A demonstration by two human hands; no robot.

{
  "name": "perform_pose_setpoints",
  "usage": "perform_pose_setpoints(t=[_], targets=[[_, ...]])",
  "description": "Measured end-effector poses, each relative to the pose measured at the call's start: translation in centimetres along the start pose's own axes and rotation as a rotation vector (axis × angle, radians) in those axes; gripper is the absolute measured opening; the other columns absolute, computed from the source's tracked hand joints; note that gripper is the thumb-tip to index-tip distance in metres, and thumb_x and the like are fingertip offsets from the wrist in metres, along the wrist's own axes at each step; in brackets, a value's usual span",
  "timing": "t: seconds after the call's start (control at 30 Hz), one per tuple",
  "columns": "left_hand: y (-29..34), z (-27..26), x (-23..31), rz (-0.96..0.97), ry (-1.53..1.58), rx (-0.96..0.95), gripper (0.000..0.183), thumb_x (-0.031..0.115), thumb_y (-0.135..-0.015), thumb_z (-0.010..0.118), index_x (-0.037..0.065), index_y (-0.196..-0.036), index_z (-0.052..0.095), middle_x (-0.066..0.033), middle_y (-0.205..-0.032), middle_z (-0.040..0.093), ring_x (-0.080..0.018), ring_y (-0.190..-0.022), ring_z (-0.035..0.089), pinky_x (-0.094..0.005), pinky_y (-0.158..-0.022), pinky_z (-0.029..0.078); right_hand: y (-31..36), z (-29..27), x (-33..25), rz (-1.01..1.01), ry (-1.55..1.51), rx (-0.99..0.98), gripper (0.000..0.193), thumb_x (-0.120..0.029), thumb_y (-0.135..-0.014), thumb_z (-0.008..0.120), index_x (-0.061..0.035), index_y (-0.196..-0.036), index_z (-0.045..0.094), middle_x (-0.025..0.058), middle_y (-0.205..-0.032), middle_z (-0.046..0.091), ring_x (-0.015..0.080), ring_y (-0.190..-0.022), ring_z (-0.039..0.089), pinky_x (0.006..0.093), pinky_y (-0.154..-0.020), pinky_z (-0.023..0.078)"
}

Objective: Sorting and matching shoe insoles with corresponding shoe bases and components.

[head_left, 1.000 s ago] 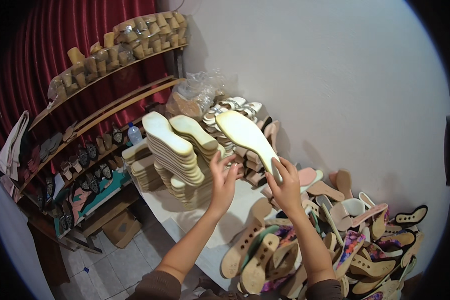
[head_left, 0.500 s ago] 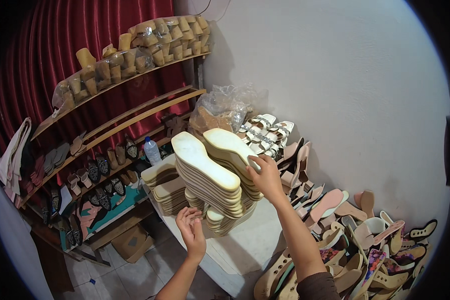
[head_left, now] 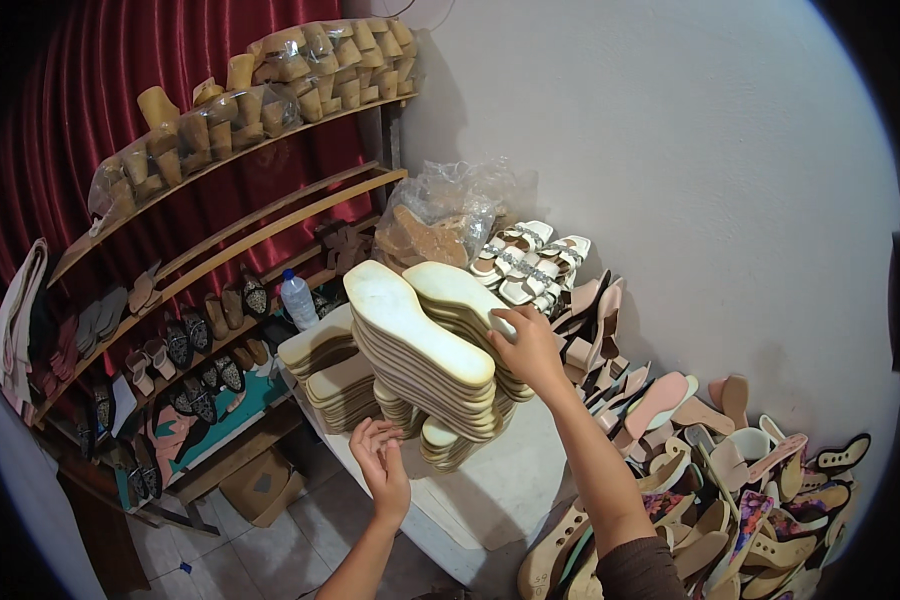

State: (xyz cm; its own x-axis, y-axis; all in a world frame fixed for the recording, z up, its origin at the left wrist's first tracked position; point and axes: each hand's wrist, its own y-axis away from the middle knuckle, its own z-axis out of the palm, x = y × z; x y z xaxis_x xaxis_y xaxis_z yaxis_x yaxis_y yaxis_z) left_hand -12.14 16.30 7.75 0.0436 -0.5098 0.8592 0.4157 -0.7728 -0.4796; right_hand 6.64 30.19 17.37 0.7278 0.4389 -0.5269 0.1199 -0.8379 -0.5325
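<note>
A tall stack of pale, cream-edged shoe soles [head_left: 410,325] stands on a white-topped table [head_left: 510,495]. Close against its right side is a second stack of soles [head_left: 455,290]. My right hand [head_left: 530,350] rests on the near right edge of that second stack, fingers spread and touching the upper soles. In front of the stacks, my left hand [head_left: 381,470] hovers with loosely curved fingers, apart from one another and holding nothing. Lower piles of similar soles [head_left: 338,390] sit left of the tall stack, partly hidden behind it.
Wooden racks with shoes [head_left: 205,330] line the left, below bagged shoe forms [head_left: 230,120]. A water bottle [head_left: 298,300] and white sandals [head_left: 530,265] stand behind the stacks. Loose soles and shoes [head_left: 710,470] heap up on the right. A cardboard box [head_left: 261,487] lies on the floor.
The near end of the tall stack has shifted slightly right, closer to my right hand. The view has turned a little. Both hands stay nearly in place.
</note>
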Motion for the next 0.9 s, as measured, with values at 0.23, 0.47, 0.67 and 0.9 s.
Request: perform_pose_setpoints(t=[0.23,0.47,0.67,0.9], targets=[[0.0,-0.5,-0.4,-0.01,-0.007,0.014,0.041,0.002,-0.089,0.038,0.004,-0.128,0.024,-0.0129,-0.11,0.043,-0.0188,-0.092,0.051,-0.0293,-0.078,0.042,0.2,-0.4,-0.3,-0.015,0.033,0.007,0.033,-0.023,-0.076,0.062,-0.0032,-0.102,0.063,0.018,-0.103,0.059,0.0328,-0.095,0.056,0.0396,-0.083,0.044],[0.4,-0.4,-0.4,-0.026,0.02,0.013,0.041,0.003,-0.089,0.039,0.003,-0.127,0.025,-0.0127,-0.109,0.044,-0.0187,-0.092,0.051,-0.029,-0.078,0.042,0.7,-1.4,0.0,0.017,-0.042,0.065,0.03,-0.022,-0.082,0.055,-0.0021,-0.103,0.062,0.0177,-0.104,0.059,0.033,-0.093,0.057,0.0386,-0.081,0.045],[2.1,0.3,0.2,0.082,-0.018,-0.036,0.04,0.003,-0.088,0.038,0.001,-0.126,0.024,-0.0138,-0.109,0.043,-0.0192,-0.091,0.05,-0.0309,-0.078,0.042,5.4,-3.8,0.7,0.021,-0.134,0.319,0.02,-0.013,-0.085,0.052,-0.0004,-0.098,0.061,0.0137,-0.096,0.058,0.0256,-0.084,0.059,0.0295,-0.074,0.046],[7.3,5.0,1.9,0.313,0.134,-0.302,0.038,-0.002,-0.081,0.04,0.0,-0.118,0.03,-0.0163,-0.106,0.043,-0.0201,-0.087,0.049,-0.0331,-0.079,0.043,17.3,-6.4,1.9,0.207,-0.13,0.401,0.016,-0.007,-0.082,0.052,-0.0015,-0.095,0.061,0.0151,-0.094,0.059,0.0293,-0.09,0.056,0.0333,-0.078,0.044]])
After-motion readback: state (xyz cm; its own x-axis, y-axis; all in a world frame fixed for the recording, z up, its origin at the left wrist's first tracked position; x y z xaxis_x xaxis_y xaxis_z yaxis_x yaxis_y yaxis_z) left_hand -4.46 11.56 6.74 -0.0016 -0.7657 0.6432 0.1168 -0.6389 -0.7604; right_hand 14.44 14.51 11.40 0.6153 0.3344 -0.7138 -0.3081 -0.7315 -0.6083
